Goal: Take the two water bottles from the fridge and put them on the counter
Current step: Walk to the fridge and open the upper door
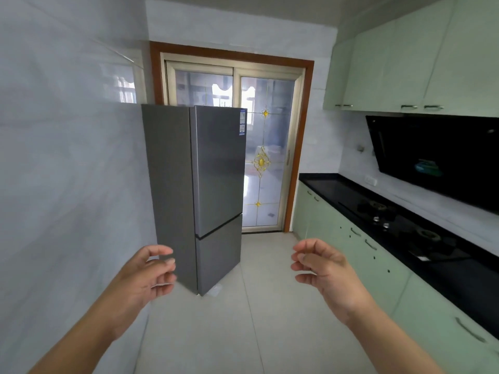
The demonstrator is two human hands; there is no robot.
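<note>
A tall grey two-door fridge stands ahead against the left wall, both doors closed, so no water bottles are visible. The black counter runs along the right side. My left hand hovers low in front of the fridge's lower corner, fingers curled and apart, holding nothing. My right hand floats over the floor to the right of the fridge, fingers loosely curled, also empty. Neither hand touches the fridge.
A black gas hob is set into the counter above pale green cabinets. A black range hood and green wall cupboards hang above. A glass sliding door stands behind the fridge. Light tiled floor lies between.
</note>
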